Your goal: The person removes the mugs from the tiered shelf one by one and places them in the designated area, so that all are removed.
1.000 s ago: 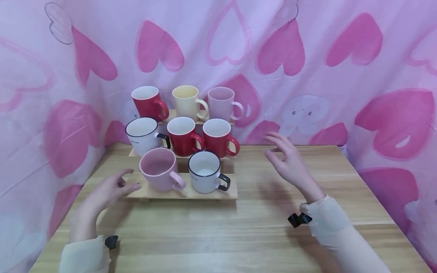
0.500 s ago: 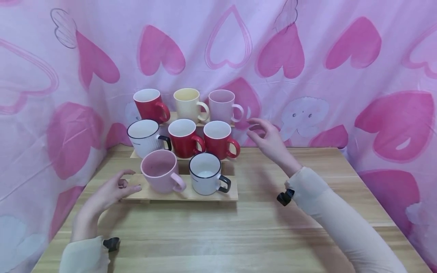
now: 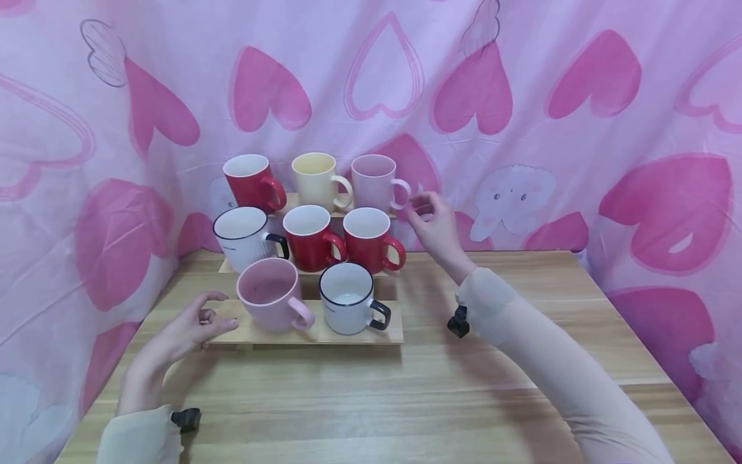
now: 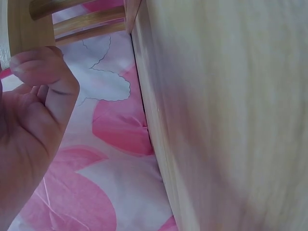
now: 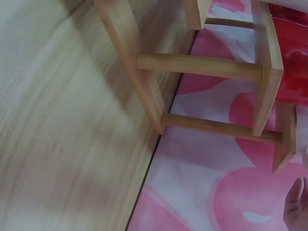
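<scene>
Mugs stand on a three-tier wooden rack [image 3: 255, 332]. My right hand [image 3: 435, 225] is at the handle of the lavender mug [image 3: 373, 187] on the top tier, fingers bent beside it; no grip shows. In the right wrist view only part of the right hand [image 5: 296, 207] appears. My left hand [image 3: 188, 325], loosely curved, is at the left end of the bottom tier. In the left wrist view the left hand [image 4: 36, 106] is against or very near the shelf end [image 4: 31, 29]. Also on the bottom tier are a pink mug [image 3: 272, 303] and a black-rimmed white mug [image 3: 348, 303].
The top tier also holds a red mug [image 3: 252, 183] and a cream mug [image 3: 315, 183]. A black-rimmed white mug [image 3: 240, 238] and two red mugs, one at left [image 3: 310, 238] and one at right [image 3: 371, 241], fill the middle tier. A heart-patterned curtain [image 3: 522, 142] surrounds the wooden table [image 3: 348, 393].
My right hand has moved leftward and away from me to the lavender mug's handle. The left hand stays at the rack's left end. The mugs keep their places.
</scene>
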The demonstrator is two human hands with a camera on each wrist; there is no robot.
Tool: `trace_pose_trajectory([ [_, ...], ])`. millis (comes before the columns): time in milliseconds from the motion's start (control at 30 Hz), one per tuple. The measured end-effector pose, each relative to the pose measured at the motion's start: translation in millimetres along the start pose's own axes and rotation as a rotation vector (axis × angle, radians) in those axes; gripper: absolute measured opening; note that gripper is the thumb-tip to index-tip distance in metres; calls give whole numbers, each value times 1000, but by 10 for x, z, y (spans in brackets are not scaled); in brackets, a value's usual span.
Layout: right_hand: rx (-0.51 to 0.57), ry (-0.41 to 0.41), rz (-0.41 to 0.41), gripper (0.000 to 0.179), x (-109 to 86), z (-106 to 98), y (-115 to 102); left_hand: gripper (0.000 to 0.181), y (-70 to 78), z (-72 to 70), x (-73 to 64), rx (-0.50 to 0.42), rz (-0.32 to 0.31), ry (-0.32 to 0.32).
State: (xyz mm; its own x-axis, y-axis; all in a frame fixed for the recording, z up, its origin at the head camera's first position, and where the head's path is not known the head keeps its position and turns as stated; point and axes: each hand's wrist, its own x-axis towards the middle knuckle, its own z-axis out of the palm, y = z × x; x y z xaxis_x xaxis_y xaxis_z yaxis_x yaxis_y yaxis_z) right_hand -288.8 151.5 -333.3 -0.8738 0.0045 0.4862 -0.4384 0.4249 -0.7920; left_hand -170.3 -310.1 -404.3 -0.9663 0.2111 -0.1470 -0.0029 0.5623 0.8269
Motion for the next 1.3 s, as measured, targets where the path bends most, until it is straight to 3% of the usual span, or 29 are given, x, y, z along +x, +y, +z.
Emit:
trace_pose_trajectory([
  [267, 50, 25, 77, 30, 151, 36, -67, 70, -10, 7, -7, 28, -7, 2],
  [433, 63, -36, 149, 32, 223, 63, -131, 70, -35, -2, -63, 28, -4, -3],
  [633, 122, -122, 162, 30, 311, 75, -148, 71, -50, 6, -69, -20, -4, -12],
  [867, 200, -177, 218, 48, 364, 28, -169, 69, -22, 4, -54, -29, 7, -13],
  [1033, 238, -160, 242, 52, 338, 34, -159, 68, -31, 19, -25, -2, 14, -6],
  [1133, 265, -128, 245, 48, 303, 51, -168, 69, -35, 26, -5, -19, 11, -12],
  [1300, 302, -73, 215, 38, 225, 77, -241, 68, -35, 10, -31, 27, 29, -2],
])
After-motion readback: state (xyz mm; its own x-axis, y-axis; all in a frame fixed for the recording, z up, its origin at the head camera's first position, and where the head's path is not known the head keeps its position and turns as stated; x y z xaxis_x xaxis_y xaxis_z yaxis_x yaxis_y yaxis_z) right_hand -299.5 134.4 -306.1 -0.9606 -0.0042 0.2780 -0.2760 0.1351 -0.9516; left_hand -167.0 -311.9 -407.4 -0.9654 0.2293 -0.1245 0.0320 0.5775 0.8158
